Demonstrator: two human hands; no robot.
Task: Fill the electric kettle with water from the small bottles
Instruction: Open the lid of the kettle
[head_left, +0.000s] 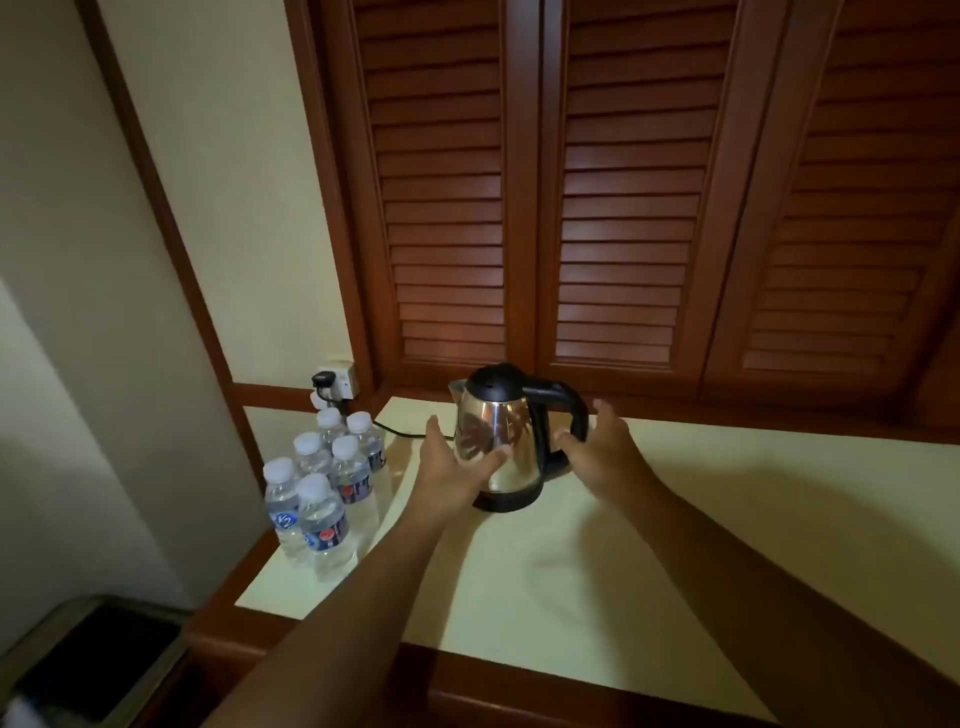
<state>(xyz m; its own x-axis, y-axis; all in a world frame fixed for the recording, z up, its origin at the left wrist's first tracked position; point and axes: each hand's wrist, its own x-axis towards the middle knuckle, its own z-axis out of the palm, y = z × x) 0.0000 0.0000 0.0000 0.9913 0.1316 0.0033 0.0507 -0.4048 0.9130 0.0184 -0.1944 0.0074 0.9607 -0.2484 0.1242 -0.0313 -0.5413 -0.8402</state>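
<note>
A steel electric kettle (506, 431) with a black lid and black handle stands on its black base on the cream countertop (649, 545); the lid is down. My left hand (452, 467) is open just left of the kettle's body, its thumb touching the steel. My right hand (602, 441) is open beside the handle, fingers spread, not gripping. Several small capped water bottles (324, 493) stand clustered at the counter's left end, away from both hands.
Brown louvered wooden doors (623, 208) rise right behind the counter. A wall socket (337, 382) with a plug sits at the back left, and the kettle's black cord (400, 432) runs to it. A dark bin (98, 660) stands low at the left.
</note>
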